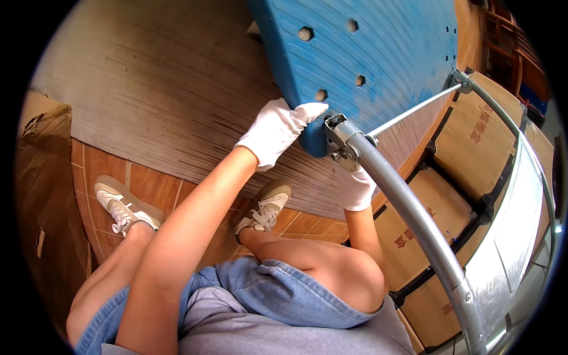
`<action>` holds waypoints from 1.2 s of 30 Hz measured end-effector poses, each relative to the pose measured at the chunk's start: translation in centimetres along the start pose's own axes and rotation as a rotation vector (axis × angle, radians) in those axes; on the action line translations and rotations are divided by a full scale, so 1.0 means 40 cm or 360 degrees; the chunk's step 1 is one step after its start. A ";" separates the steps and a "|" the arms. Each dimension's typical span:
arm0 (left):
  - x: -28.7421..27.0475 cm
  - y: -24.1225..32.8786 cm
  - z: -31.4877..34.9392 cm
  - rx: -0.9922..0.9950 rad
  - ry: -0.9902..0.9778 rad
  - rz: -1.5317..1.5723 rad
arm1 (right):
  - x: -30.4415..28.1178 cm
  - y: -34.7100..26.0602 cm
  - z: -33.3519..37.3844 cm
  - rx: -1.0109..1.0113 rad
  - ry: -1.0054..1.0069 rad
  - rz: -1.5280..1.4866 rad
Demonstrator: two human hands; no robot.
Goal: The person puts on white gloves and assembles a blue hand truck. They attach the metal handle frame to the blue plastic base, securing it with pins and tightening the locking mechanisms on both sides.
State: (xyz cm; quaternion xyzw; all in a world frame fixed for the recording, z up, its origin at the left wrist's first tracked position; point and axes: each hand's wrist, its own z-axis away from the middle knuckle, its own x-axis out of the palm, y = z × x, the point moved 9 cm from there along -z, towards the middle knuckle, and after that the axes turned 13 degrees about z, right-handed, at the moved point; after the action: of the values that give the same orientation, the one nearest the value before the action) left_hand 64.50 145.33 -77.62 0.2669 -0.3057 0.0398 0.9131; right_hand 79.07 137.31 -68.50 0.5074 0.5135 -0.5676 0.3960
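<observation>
A blue plastic platform (pixel 378 44) with round holes and a ribbed face stands tilted in front of me. My left hand (pixel 273 131), in a white glove, grips its near corner, the thumb lying on the ribbed face. At that corner a metal hinge bracket (pixel 349 142) joins the platform to a curved silver tube (pixel 411 213). My right hand (pixel 357 189), also in a white glove, is just below the bracket; its fingers are hidden behind the metal. A thin metal rod (pixel 417 109) runs from near this bracket to a second hinge bracket (pixel 461 81) at the far corner.
Brown cardboard boxes (pixel 435 222) stand at the right, beyond the tube. A shiny pale sheet (pixel 503 248) spans the bent tube frame. Torn cardboard (pixel 50 189) rises at the left. A grey-brown sheet (pixel 160 83) covers part of the reddish tiled floor (pixel 154 183).
</observation>
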 end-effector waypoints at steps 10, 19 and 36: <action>-0.004 0.004 0.002 -0.0060 0.0066 0.0019 | 0.034 0.012 -0.018 0.0439 -0.0217 -0.0768; -0.013 0.019 0.007 0.0040 0.0114 0.0163 | -0.039 -0.138 -0.107 -0.0208 -0.0169 0.0527; -0.010 0.068 0.031 -0.0106 0.0030 -0.0007 | -0.074 -0.162 -0.088 -0.0325 0.0348 -0.0140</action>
State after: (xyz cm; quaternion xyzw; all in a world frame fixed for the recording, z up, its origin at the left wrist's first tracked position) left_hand 62.86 147.08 -75.77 0.2367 -0.2976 0.0301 0.9244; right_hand 73.90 141.58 -64.29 0.5002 0.6304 -0.4705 0.3621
